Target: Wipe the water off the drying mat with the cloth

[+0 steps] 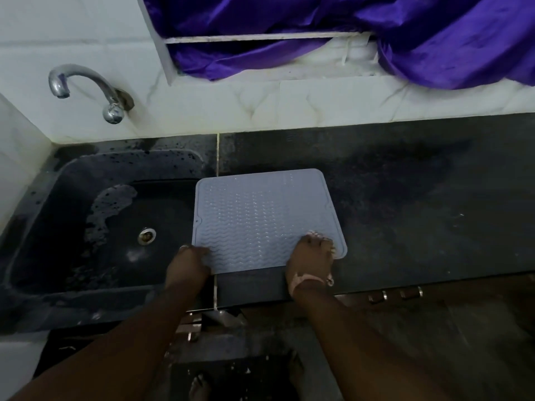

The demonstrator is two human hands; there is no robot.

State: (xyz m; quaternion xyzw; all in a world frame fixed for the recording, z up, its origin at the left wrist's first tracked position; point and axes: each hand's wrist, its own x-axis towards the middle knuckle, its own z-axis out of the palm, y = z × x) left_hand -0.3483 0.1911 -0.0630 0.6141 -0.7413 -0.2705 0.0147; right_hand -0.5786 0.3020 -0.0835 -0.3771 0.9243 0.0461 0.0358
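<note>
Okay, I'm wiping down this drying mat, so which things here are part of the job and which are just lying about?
Part of the job:
- drying mat, on the counter with one edge over the sink
- left hand gripping its near left corner
- right hand pressing on its near right corner
No cloth is clearly visible.

Just there:
- sink
- tap
- purple fabric on the ledge

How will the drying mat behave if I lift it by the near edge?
The drying mat looks thin and ribbed like silicone, so it will probably flop. Droplets glint on it, so it may be slippery. Its left edge overhangs the sink, so water may run there.
</note>
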